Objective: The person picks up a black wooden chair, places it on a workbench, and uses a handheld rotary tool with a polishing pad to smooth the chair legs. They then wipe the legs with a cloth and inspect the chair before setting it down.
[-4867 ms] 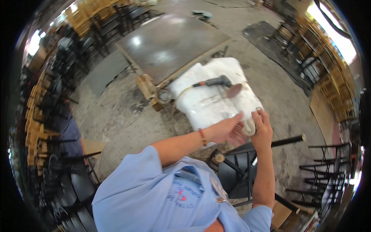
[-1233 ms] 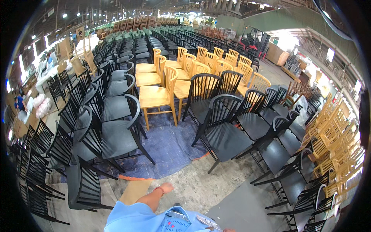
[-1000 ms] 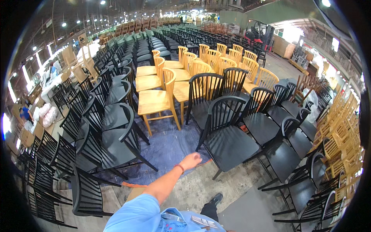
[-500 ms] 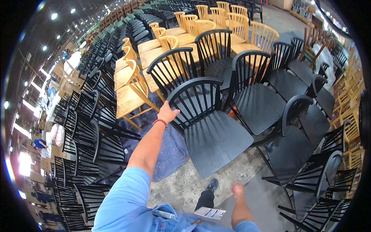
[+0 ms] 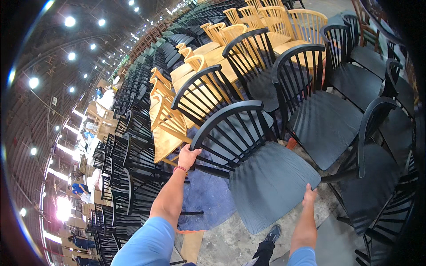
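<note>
A black spindle-back wooden chair (image 5: pixel 273 181) stands right in front of me, its seat tilted toward me in the view. My left hand (image 5: pixel 188 158) is wrapped round the left end of its curved backrest; a red bead bracelet sits on that wrist. At the seat's front right corner, my right hand (image 5: pixel 309 194) grips the edge with the thumb on top. The fingers under the seat are hidden. Just behind this chair is another black chair (image 5: pixel 208 91), and a further black chair (image 5: pixel 326 119) stands close on its right.
Light wood chairs (image 5: pixel 166 133) are grouped beyond on the left. More black chairs (image 5: pixel 370 186) crowd the right side, and others (image 5: pixel 120 173) lie in rows at left. A blue cloth (image 5: pixel 206 199) covers part of the concrete floor (image 5: pixel 226 241). People work far left.
My right hand has risen from low beside me to the seat's front right corner and taken hold. The left hand keeps its grip on the backrest. The view has turned.
</note>
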A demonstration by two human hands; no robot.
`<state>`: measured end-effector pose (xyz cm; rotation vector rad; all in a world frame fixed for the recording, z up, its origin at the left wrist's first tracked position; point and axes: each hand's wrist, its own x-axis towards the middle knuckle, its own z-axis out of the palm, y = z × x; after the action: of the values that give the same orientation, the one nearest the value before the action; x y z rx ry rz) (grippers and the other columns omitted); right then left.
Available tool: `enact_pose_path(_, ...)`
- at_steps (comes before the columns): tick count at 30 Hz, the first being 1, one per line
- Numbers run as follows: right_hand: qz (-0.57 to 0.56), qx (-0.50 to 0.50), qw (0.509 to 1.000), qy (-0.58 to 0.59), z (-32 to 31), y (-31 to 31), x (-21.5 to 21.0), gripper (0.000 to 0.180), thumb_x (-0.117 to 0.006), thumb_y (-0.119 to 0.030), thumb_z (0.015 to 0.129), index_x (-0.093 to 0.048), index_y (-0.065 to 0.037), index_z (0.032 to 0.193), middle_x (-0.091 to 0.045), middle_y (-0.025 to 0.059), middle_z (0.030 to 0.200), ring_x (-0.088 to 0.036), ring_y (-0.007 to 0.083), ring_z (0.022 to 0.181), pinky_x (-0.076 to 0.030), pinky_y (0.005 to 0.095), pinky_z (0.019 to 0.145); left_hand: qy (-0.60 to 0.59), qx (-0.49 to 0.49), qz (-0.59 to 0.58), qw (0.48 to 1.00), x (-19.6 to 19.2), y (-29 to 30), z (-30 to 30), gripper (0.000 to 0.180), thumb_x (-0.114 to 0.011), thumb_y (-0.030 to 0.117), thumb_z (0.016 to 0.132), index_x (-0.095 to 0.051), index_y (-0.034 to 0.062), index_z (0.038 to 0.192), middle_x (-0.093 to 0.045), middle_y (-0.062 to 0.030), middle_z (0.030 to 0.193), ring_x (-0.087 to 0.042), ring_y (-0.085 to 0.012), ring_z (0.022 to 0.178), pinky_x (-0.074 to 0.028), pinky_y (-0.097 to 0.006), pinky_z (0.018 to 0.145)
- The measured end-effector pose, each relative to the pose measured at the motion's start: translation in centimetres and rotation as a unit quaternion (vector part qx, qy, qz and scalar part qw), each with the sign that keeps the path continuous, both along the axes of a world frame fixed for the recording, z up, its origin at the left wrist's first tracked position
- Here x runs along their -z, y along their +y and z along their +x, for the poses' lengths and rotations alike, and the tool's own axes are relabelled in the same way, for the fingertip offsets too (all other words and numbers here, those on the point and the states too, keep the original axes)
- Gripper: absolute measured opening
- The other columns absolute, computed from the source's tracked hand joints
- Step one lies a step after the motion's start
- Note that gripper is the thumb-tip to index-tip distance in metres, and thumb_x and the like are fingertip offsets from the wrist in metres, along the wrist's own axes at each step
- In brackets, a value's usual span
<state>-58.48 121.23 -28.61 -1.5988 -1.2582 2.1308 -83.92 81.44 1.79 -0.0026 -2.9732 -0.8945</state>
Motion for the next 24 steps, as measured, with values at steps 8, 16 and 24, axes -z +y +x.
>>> enact_pose_path(8, 0.051, 0.048, 0.997, 0.023, 11.7, -8.2, -2.3, 0.062, -0.062, -0.02, 0.094, -0.033, 0.003, 0.144, -0.041, 0.0174, 0.143, -0.046, 0.0282, 0.126, -0.038, 0.0406, 0.105, 0.022, 0.003, 0.01, 1.0, -0.5, -7.5, 10.0, 0.03, -0.072, 0.025, 0.075, -0.066, 0.0003, 0.09, -0.064, -0.0154, 0.081, -0.062, -0.0257, 0.076, -0.048, -0.036, 0.071)
enact_pose_path(16, 0.016, 0.123, 0.987, 0.098, 21.7, -20.6, -7.2, 0.055, -0.061, -0.013, 0.093, -0.038, -0.004, 0.141, -0.052, 0.0104, 0.135, -0.05, 0.0257, 0.121, -0.041, 0.0405, 0.101, -0.157, -0.03, 0.24, 0.957, -0.9, -23.1, 17.0, 0.023, -0.075, 0.02, 0.075, -0.068, 0.0034, 0.088, -0.064, -0.0035, 0.074, -0.056, -0.013, 0.065, -0.045, -0.027, 0.065)
enact_pose_path(24, -0.008, 0.265, 0.96, 0.084, 31.1, -32.4, -13.0, 0.054, -0.065, -0.034, 0.091, -0.049, -0.006, 0.134, -0.057, 0.0117, 0.128, -0.06, 0.0291, 0.109, -0.051, 0.0437, 0.088, -0.173, 0.08, 0.29, 0.938, 0.6, -30.9, 19.9, 0.02, -0.076, 0.017, 0.074, -0.066, 0.0003, 0.077, -0.063, -0.0022, 0.067, -0.055, -0.0104, 0.06, -0.043, -0.027, 0.059)
